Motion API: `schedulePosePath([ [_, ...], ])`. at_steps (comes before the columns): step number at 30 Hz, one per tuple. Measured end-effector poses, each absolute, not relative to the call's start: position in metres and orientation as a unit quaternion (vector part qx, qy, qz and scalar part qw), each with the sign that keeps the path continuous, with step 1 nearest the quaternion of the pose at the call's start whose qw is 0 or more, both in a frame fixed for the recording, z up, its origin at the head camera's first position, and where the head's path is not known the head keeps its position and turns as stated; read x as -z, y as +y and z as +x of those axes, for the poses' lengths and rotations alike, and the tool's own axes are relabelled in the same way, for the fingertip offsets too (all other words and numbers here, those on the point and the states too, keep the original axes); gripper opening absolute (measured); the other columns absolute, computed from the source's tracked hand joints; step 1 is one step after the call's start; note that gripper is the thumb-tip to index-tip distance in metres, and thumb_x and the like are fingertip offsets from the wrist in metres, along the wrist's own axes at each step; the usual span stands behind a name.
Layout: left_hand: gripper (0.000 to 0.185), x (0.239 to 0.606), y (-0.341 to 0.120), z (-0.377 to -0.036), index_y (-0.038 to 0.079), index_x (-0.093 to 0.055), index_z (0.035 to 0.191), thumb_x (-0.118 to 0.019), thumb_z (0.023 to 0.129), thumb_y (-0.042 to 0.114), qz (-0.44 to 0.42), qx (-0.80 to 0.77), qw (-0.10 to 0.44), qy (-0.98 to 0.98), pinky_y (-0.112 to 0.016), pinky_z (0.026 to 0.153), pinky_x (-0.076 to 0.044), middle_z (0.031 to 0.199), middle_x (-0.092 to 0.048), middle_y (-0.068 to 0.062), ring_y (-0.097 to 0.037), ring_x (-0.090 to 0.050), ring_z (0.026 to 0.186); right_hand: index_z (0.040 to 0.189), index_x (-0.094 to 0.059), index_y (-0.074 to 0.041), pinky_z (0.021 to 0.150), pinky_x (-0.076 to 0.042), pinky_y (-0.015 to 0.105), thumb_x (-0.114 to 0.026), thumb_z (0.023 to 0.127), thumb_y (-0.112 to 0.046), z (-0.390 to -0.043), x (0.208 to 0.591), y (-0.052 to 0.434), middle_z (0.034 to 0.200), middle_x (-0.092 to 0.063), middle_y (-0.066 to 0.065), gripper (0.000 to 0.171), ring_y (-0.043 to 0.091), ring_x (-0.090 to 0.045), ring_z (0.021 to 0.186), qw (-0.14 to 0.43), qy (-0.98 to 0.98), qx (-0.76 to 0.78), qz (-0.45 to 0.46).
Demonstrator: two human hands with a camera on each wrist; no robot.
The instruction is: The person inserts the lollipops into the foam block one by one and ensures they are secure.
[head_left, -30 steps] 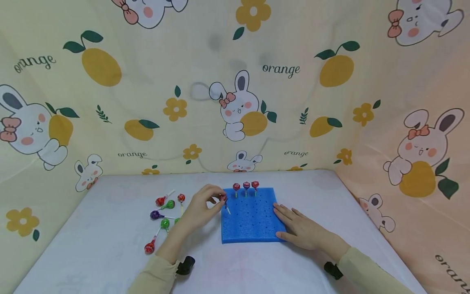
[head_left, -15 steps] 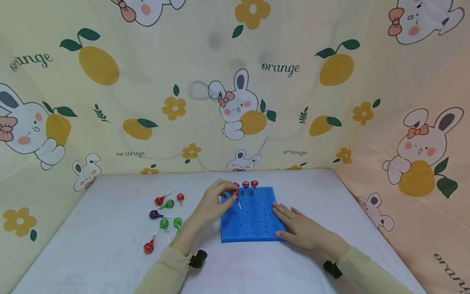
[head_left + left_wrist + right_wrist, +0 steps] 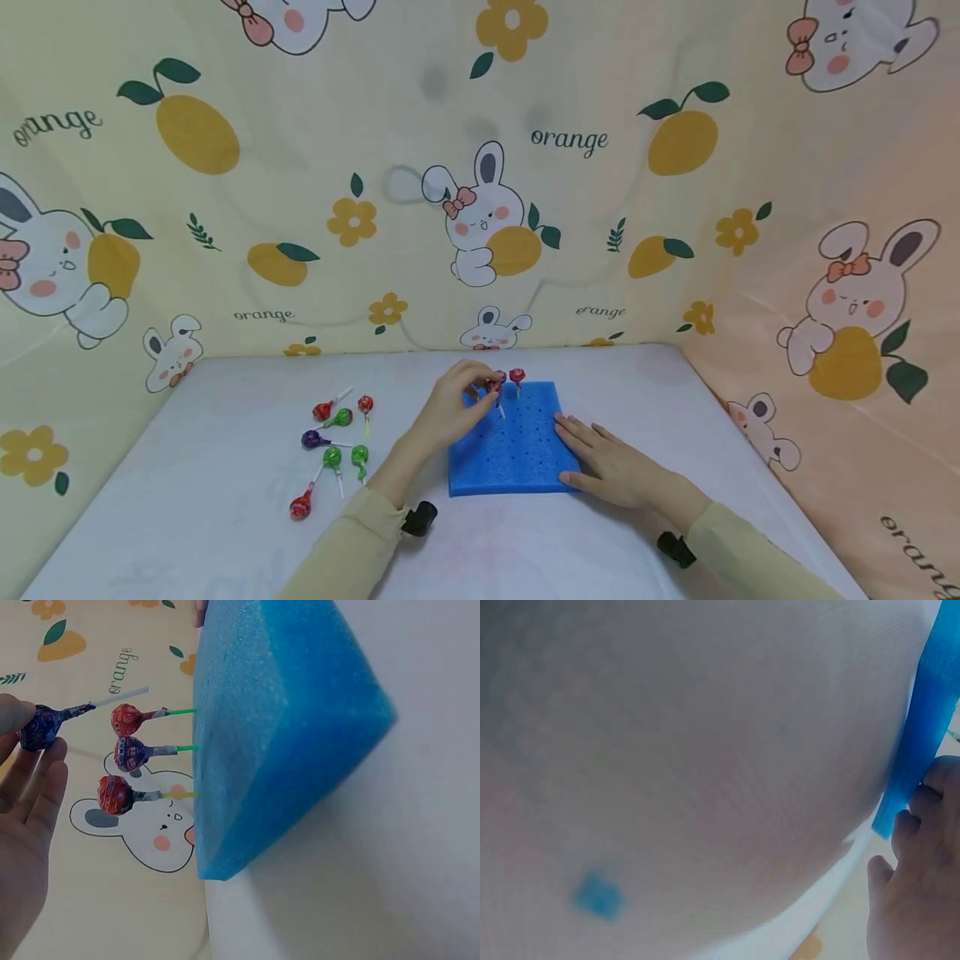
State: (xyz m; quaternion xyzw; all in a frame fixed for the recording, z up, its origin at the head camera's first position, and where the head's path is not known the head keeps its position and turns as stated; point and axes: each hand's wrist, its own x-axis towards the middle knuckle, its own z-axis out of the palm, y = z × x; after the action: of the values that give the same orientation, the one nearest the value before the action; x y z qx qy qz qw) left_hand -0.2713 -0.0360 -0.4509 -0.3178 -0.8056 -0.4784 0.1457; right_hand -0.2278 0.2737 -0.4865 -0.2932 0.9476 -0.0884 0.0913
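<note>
My left hand (image 3: 447,406) pinches a lollipop (image 3: 41,726) by its wrapped head, which looks dark blue-purple in the left wrist view. Its white stick hangs down above the blue foam block (image 3: 513,462), apart from it. Three lollipops stand upright at the block's far edge, their sticks in the foam: a red one (image 3: 127,719), a purple one (image 3: 131,753) and another red one (image 3: 115,795). In the head view my left fingers partly hide this row. My right hand (image 3: 615,468) lies with straight fingers against the block's right edge.
Left of the block, several loose lollipops lie on the white tabletop (image 3: 187,500), among them a purple one (image 3: 311,439), a green one (image 3: 332,457) and a red one (image 3: 301,507). Small holes dot the foam. A printed cloth (image 3: 390,100) hangs behind the table.
My left hand has carried the lollipop rightward from the block's left edge, to beside the standing row. My right hand stays against the block.
</note>
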Motion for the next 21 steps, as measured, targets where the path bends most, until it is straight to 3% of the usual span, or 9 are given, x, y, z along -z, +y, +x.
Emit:
schedulePosePath([
  [11, 0.023, 0.45, -0.022, -0.283, 0.004, -0.07, 0.121, -0.072, 0.098, 0.006, -0.309, 0.463, 0.131, -0.82, -0.037, 0.088, -0.06, 0.122, -0.063, -0.005, -0.02, -0.064, 0.104, 0.166, -0.023, -0.01, 0.125, -0.02, 0.059, -0.041, 0.101, -0.071, -0.227, 0.487, 0.273, 0.174, -0.016, 0.007, 0.09, 0.033, -0.019, 0.158, 0.089, 0.949, 0.083, -0.291],
  [21, 0.021, 0.451, -0.014, -0.29, 0.004, -0.07, 0.118, -0.073, 0.097, 0.004, -0.327, 0.454, 0.133, -0.818, -0.039, 0.086, -0.06, 0.119, -0.064, -0.007, -0.022, -0.065, 0.103, 0.166, -0.023, -0.01, 0.125, -0.021, 0.059, -0.04, 0.102, -0.071, -0.228, 0.487, 0.274, 0.174, -0.016, 0.007, 0.09, 0.032, -0.02, 0.158, 0.087, 0.949, 0.081, -0.293],
])
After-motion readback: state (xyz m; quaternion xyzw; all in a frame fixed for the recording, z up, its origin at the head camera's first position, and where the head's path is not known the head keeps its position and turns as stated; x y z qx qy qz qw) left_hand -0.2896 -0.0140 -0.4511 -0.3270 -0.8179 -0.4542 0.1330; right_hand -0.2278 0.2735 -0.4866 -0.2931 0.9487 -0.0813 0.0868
